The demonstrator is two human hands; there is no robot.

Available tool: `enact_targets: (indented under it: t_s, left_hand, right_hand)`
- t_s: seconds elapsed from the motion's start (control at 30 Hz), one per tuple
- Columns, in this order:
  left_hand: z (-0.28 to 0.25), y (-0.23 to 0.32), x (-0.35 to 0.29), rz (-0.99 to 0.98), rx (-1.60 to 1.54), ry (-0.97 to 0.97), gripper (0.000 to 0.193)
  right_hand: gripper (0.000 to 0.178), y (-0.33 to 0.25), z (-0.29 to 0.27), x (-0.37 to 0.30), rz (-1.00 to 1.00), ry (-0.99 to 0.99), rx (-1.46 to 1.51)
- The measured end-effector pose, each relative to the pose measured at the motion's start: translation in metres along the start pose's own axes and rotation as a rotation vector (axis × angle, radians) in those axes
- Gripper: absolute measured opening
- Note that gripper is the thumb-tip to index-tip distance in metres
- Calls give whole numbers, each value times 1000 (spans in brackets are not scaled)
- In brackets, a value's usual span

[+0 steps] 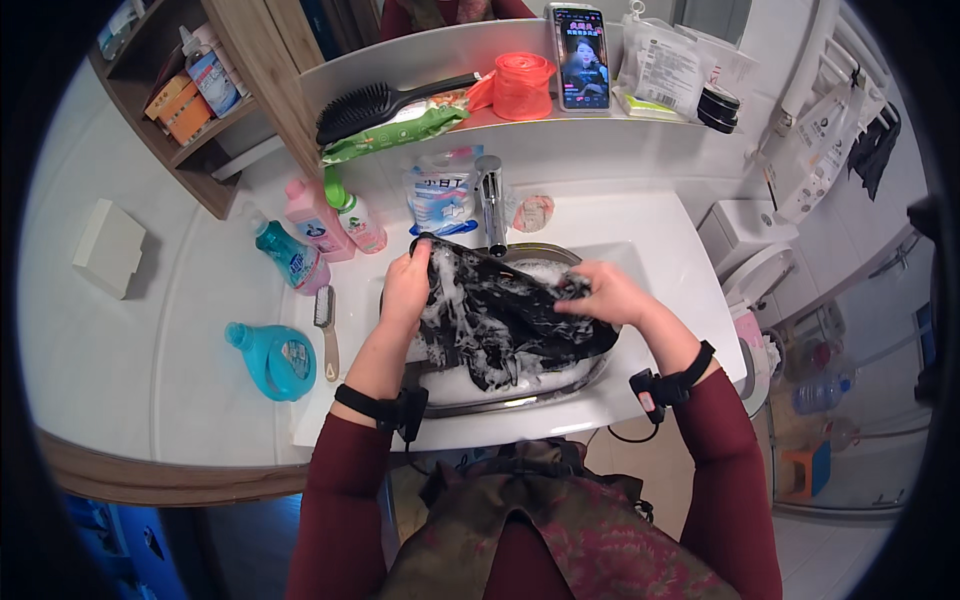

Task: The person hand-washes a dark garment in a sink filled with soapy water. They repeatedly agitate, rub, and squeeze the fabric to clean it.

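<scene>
A wet black cloth garment (520, 312), streaked with white suds, is spread between my hands over a metal basin (520, 402) of foamy water in the white sink. Its exact kind I cannot make out. My left hand (405, 290) is closed on the upper left edge, thumb on top. The fingers of my right hand (608, 295) pinch a bunched, sudsy part at the upper right. The garment's lower part hangs into the foam and hides much of the basin. Just behind it stands the chrome faucet (492, 205).
Left on the counter are a scrub brush (326, 330), a turquoise jug (272, 362), a teal bottle (290, 255) and a pink bottle (318, 222). A detergent bag (441, 195) leans behind the basin. The shelf above holds a phone (582, 60) and a black hairbrush (385, 105).
</scene>
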State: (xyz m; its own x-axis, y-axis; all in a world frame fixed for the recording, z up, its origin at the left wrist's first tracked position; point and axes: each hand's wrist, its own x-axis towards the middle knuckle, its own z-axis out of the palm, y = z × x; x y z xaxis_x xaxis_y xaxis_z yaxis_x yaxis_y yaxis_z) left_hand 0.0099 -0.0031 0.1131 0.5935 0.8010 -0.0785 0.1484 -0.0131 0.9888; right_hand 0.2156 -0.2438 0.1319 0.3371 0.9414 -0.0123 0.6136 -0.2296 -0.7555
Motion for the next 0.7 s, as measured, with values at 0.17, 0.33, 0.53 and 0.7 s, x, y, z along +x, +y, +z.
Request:
enact_targets:
  t_s: [0.17, 0.33, 0.53, 0.7]
  left_hand:
    - [17, 6, -16, -162, -556, -264, 43]
    - [61, -27, -15, -279, -1126, -306, 48]
    - [117, -61, -59, -373, -671, -90, 44]
    - [105, -57, -45, -228, -832, 43, 56]
  right_hand:
    - [22, -4, 1, 7, -112, 371, 1109]
    - [25, -28, 62, 28, -17, 432, 806]
    - [31, -22, 118, 46, 58, 773, 300]
    - [44, -11, 132, 39, -98, 610, 410]
